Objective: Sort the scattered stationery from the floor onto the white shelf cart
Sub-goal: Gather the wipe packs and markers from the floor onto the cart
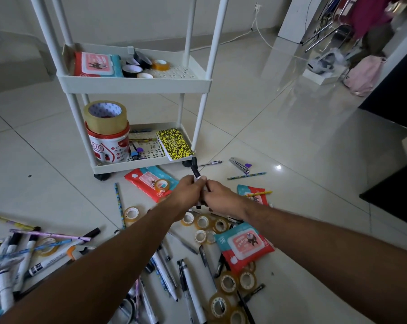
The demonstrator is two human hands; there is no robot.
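Observation:
My left hand (186, 192) and my right hand (218, 195) meet in front of the white shelf cart (134, 86), both closed on a bundle of markers (195, 170) whose black caps stick up above my fingers. The cart's middle tray holds a wipes pack (97, 64) and tape rolls (137, 66). Its bottom tray carries a white tub (110, 148) topped by a brown tape roll (105, 116), pens and a yellow-black notebook (174, 143). Markers (10, 265), pens (190, 291), clear tape rolls (203, 222) and wipes packs (243, 246) lie scattered on the floor.
A stapler (239, 165), a pen (210, 163) and a pencil (247, 176) lie right of the cart. A white cable (261, 36) runs along the tiled floor at the back. Chair legs (326, 33) and a pink bag (364, 76) stand far right, beside dark furniture (392, 178).

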